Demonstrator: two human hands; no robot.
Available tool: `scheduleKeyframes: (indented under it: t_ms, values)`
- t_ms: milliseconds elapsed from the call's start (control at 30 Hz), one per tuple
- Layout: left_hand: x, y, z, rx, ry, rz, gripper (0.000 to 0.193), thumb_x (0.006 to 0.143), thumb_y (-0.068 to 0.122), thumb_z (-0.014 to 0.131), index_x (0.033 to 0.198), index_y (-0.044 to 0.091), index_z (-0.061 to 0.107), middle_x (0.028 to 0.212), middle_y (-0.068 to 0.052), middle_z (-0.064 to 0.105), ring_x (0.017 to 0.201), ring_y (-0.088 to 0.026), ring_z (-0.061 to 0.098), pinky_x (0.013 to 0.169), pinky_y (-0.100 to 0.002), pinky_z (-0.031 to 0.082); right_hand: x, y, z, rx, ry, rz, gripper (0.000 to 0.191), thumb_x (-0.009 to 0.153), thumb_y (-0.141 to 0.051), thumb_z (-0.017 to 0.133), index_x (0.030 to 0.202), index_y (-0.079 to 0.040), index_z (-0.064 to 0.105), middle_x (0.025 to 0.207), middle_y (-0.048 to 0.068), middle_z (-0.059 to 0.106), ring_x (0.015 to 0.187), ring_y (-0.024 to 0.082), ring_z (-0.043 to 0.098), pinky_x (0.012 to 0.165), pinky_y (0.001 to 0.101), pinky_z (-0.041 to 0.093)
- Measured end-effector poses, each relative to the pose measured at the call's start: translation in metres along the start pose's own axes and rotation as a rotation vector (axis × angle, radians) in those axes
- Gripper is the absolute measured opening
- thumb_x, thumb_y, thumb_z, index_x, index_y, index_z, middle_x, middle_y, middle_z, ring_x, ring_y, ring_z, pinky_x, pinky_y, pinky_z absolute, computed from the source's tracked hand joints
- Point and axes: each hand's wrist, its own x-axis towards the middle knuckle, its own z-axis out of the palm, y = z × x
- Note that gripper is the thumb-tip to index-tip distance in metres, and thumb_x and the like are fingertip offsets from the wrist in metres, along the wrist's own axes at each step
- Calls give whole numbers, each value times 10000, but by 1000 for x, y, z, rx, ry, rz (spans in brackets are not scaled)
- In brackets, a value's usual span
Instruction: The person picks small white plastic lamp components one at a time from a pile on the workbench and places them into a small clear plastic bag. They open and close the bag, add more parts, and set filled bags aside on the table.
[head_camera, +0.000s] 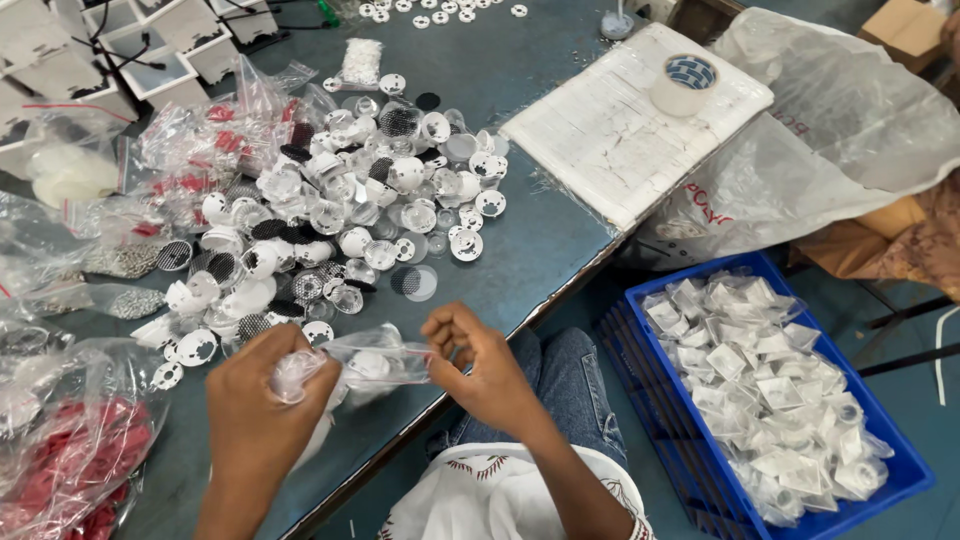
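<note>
Left hand (262, 400) curled tight around one end of a small clear bag (362, 362), right hand (480, 365) pinching the other end with bent fingers, bag held just over the grey table's (545, 250) near edge, pile of little white parts (340, 215) right behind, blue crate (905, 480) full of packed bags off to the right.

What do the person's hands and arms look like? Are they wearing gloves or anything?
No gloves. The left hand and right hand are bare, with no rings or watch showing. Both forearms are bare too, so no long sleeves. Near the right elbow there is a white garment with dark red stitched trim.
</note>
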Motion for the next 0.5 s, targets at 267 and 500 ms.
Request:
scheduleKeyframes:
  t_ms: [267, 500]
  values:
    - [9, 37, -20, -133, 16, 58, 196, 793, 67, 743, 755, -8, 566, 646, -68, 551, 575, -121, 485, 574, -276, 403, 25, 82, 3, 565, -275, 149, 702, 997, -534, 614, 1494, -77, 423, 1292, 101, 610, 1192, 180, 622, 1016, 356, 536]
    - [23, 18, -14, -695, -94, -82, 174, 862, 9, 656, 721, 25, 553, 718, -32, 634, 644, -80, 573, 618, -235, 451, 18, 101, 43, 1491, -492, 166, 802, 985, -458, 645, 1618, -17, 422, 1483, 134, 600, 1316, 236, 619, 1173, 397, 479]
